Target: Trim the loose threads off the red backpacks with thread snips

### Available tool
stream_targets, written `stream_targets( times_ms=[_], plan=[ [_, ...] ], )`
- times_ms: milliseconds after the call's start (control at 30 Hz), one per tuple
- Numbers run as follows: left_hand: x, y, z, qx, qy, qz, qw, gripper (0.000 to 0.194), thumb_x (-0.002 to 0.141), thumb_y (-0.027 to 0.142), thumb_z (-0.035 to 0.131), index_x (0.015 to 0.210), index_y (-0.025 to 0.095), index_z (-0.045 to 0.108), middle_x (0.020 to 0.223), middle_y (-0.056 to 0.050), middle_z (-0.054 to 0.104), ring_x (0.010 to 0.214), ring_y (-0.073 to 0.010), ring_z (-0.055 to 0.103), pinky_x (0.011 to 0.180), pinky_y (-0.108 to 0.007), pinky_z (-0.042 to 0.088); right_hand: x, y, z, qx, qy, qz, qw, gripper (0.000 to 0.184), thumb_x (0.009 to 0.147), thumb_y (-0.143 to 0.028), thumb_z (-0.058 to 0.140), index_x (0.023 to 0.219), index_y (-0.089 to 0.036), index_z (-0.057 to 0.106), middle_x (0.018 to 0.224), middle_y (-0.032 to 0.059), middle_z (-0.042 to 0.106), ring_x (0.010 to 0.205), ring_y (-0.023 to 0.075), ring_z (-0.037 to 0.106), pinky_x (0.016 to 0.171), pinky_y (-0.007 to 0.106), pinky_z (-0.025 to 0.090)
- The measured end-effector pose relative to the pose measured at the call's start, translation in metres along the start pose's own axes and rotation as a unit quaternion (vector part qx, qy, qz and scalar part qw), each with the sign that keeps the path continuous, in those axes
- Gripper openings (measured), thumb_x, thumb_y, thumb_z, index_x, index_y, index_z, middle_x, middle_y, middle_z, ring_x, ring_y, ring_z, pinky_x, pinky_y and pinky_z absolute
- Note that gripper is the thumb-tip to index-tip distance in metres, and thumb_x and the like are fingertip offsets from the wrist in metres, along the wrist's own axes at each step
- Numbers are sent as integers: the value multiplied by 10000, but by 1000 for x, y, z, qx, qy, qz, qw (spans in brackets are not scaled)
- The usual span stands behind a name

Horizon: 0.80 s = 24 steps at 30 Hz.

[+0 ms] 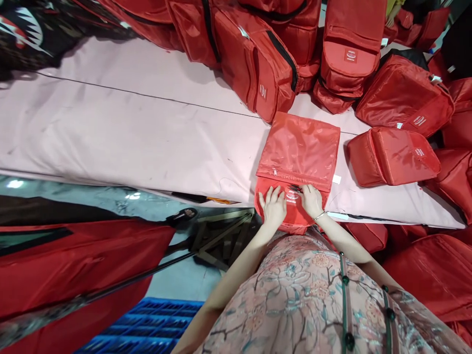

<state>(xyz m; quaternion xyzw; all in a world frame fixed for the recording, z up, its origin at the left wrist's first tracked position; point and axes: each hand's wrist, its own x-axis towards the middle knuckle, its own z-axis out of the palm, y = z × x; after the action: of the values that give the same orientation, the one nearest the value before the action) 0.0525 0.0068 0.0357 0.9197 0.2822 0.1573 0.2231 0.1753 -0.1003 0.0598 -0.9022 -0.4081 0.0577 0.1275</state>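
Note:
A red fabric bag lies flat at the table's near edge, its zipper running across the middle and a white printed logo on the lower part. On that lower part rests my left hand, its fingers spread over the cloth left of the logo. My right hand, a bracelet at its wrist, is closed around a small dark tool that looks like thread snips. The tool's points face left, just above the logo and below the zipper. Part of its grip is hidden by my fingers.
Several red bags crowd the back of the pink cloth-covered table, and one red bag lies to the right. Below left are red fabric, a metal pole and a blue pallet. A person's hand shows far right.

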Motion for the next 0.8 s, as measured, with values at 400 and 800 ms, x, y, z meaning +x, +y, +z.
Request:
stream_targets(
  times_ms=[400, 800],
  plan=[
    [23, -19, 8, 24, -31, -37, 999, 258, 850, 288, 491, 1049, 215, 637, 1008, -113, 638, 951, -271, 537, 807, -383, 379, 13, -3, -2, -45, -65, -12, 997, 273, 950, -339, 370, 1120, -192, 525, 1020, 86, 583, 936, 199, 538, 817, 299, 362],
    [27, -9, 11, 23, -31, -69, 997, 217, 839, 307, 503, 987, 172, 589, 959, -110, 636, 927, -274, 541, 798, -375, 349, 23, -9, -15, -79, -94, -29, 992, 225, 940, -230, 359, 1083, -191, 528, 1011, 90, 585, 921, 205, 550, 809, 304, 391]
  ],
)
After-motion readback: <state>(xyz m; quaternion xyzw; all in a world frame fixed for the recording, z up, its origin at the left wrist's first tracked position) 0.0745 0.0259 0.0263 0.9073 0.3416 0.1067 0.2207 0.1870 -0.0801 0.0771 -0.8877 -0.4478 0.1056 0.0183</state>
